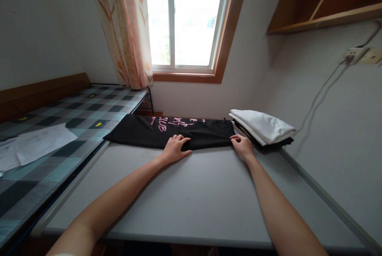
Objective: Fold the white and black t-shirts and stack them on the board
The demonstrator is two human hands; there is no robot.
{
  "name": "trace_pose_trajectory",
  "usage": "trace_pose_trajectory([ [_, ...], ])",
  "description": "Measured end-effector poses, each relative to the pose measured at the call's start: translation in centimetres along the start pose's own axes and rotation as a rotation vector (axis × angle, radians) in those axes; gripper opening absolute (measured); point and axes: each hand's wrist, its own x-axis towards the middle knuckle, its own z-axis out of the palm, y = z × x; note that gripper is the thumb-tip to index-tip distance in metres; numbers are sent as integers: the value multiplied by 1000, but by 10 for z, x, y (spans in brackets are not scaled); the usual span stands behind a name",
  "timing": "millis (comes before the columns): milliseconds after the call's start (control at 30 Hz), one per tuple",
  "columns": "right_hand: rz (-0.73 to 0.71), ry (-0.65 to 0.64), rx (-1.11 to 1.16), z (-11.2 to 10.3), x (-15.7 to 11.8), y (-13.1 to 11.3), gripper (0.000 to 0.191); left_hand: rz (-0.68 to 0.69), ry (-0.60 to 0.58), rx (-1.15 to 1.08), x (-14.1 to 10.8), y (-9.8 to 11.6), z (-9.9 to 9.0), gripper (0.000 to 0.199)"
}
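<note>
A black T-shirt (140, 130) with pink lettering lies folded into a long strip across the far part of the grey table. My left hand (176, 148) rests on its near edge around the middle, fingers bent onto the cloth and thumb held apart. At the strip's right end, my right hand (242, 146) pinches the near corner between thumb and fingers. Just beyond that hand is a stack of folded clothes (264, 127), white on top with darker pieces beneath.
The grey table (185, 200) meets the wall along its right side. To the left stands a bed with a checked cover (98, 107) and white papers (38, 144). A curtain (128, 29) hangs by the window; a wooden shelf (328, 17) and a socket with cables (353, 55) are at right.
</note>
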Motion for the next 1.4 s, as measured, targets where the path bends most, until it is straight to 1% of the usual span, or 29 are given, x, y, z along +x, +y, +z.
trace_pose_trajectory([
  [100,-105,-31,97,-3,2,3,33,67,-12,33,-1,2,-2,45],
  [167,-198,-99,174,-7,2,3,39,137,-27,46,0,2,-4,37],
  [233,-263,-179,234,-12,1,3,39,215,-52,58,0,0,-7,34],
  [300,-283,-226,264,-18,0,1,38,264,-79,68,-1,-6,-12,34],
  [367,-292,-230,279,-22,-1,-1,39,276,-93,83,-5,-18,-20,35],
  [467,-333,-184,297,-24,1,-1,41,247,-89,127,-18,-47,-34,35],
  [567,-399,-76,310,-20,5,2,37,167,-88,176,-38,-85,-53,33],
  [700,-470,115,287,-17,10,7,27,41,-156,298,-67,-140,-88,30],
  [767,-493,188,261,-17,11,9,24,-38,-169,374,-80,-165,-107,30],
  [833,-515,221,225,-16,11,10,23,-114,-163,435,-92,-186,-124,32],
  [900,-536,220,173,-14,10,12,24,-185,-162,465,-101,-200,-136,34],
  [967,-551,206,100,-11,9,14,26,-236,-169,462,-106,-208,-141,34],
  [1033,-555,188,23,-7,7,17,29,-262,-167,454,-109,-211,-141,35],
  [1200,-476,157,-173,0,-1,19,34,-306,-96,430,-111,-207,-133,44],
  [1300,-433,125,-284,2,-8,17,37,-323,-78,400,-113,-205,-134,45],
  [1400,-415,97,-364,3,-13,13,38,-330,-79,417,-114,-204,-136,45],
])
